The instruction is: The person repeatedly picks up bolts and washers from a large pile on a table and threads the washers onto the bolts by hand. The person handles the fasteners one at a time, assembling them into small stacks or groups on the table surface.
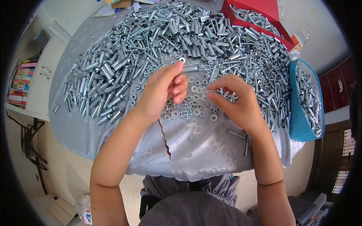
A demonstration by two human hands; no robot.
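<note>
My left hand [160, 88] is closed around a short shiny metal sleeve [190, 69], which points to the right. A round washer [182, 60] shows beside the thumb tip; whether the hand touches it I cannot tell. My right hand [237, 100] hovers to the right over the washers, thumb and forefinger curved with a small gap and nothing visible between them. Below and between the hands lie several loose nuts [185, 110] and flat washers [197, 112] on the grey tablecloth [196, 150]. Two long bolts [236, 134] rest under my right wrist.
A large heap of metal sleeves [169, 30] spreads across the far table. Assembled anchor bolts [109, 71] are piled at left, long bolts [269, 90] at right. A red box [284, 37] and a blue fabric bin [299, 126], both holding metal parts, stand at the right.
</note>
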